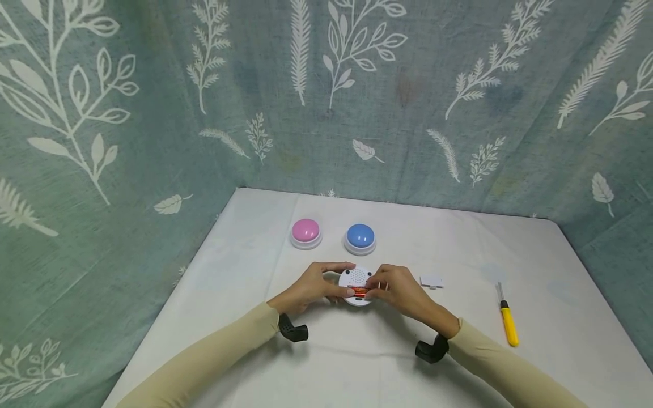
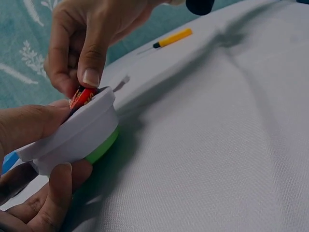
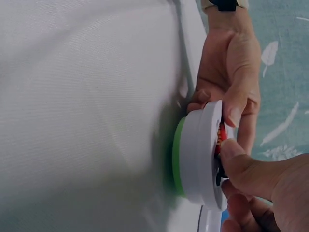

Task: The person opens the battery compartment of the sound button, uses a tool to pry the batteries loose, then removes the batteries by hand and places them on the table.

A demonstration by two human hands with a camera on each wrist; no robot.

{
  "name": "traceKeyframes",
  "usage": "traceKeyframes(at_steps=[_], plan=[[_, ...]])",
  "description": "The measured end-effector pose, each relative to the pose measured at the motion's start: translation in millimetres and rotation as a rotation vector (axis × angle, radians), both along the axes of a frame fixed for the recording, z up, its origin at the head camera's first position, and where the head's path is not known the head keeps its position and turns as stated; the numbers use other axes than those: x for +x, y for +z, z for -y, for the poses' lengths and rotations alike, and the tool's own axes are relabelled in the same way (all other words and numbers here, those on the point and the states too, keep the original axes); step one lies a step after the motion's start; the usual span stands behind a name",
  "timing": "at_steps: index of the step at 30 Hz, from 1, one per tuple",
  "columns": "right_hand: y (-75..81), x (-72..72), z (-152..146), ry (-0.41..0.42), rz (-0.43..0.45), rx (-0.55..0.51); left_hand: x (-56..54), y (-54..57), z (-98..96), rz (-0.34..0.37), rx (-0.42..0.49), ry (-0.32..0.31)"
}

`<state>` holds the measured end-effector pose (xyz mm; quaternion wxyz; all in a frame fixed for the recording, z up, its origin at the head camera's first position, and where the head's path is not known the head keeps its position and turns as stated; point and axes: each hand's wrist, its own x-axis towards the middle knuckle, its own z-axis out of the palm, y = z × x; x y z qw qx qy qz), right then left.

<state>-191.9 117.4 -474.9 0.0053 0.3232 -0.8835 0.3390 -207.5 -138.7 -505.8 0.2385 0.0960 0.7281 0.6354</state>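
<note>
A round white push button with a green cap is turned over, its holed underside facing up. Red batteries lie in the open slot of its base. My left hand grips the button by its side, thumb on the base beside the batteries and fingers underneath. From the right, my right hand pinches the end of a red battery between thumb and fingers at the slot. How many batteries sit there is partly hidden by the thumbs.
Behind the hands stand a pink button and a blue button. A small white battery cover lies right of my right hand. Farther right is a screwdriver with a yellow handle. A patterned green curtain hangs behind the white table.
</note>
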Motion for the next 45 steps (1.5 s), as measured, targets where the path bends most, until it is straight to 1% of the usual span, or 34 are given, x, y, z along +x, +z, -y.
traceKeyframes(at_steps=[4, 7, 11, 14, 19, 21, 26, 31, 33, 39, 45], plan=[[3.0, -1.6, 1.0, -0.008, -0.002, 0.018, 0.2, 0.3, -0.4, 0.006, 0.008, -0.002], [7.1, -2.2, 0.2, -0.018, -0.002, 0.055, -0.1, 0.2, -0.4, 0.003, 0.011, -0.008], [13.5, -2.6, -1.6, 0.0, -0.003, 0.121, -0.5, 0.1, -0.3, 0.002, 0.009, -0.013], [17.4, -3.0, -3.1, 0.023, -0.011, 0.148, -0.2, 1.1, 0.4, 0.002, 0.004, -0.007], [17.1, -3.2, -12.3, 0.032, -0.06, 0.115, 0.0, 1.7, 1.0, 0.002, -0.001, -0.001], [16.2, -3.5, -17.7, 0.01, -0.078, 0.096, 0.0, 1.6, 0.9, 0.001, -0.004, 0.0], [18.1, -4.9, -33.0, -0.096, -0.107, 0.071, -0.2, 1.6, 0.4, 0.011, 0.002, 0.005], [20.3, -7.4, -52.3, -0.182, -0.148, 0.056, -0.1, 2.0, 1.1, 0.023, 0.008, 0.011], [20.5, -8.5, -60.8, -0.211, -0.16, 0.059, -0.2, 2.3, 1.1, 0.022, 0.009, 0.011], [19.8, -10.9, -86.0, -0.291, -0.16, 0.072, -0.5, 3.3, 0.4, 0.013, 0.001, 0.015], [17.7, -13.6, -109.3, -0.351, -0.195, 0.07, -0.2, 2.3, -0.1, 0.012, -0.014, 0.019]])
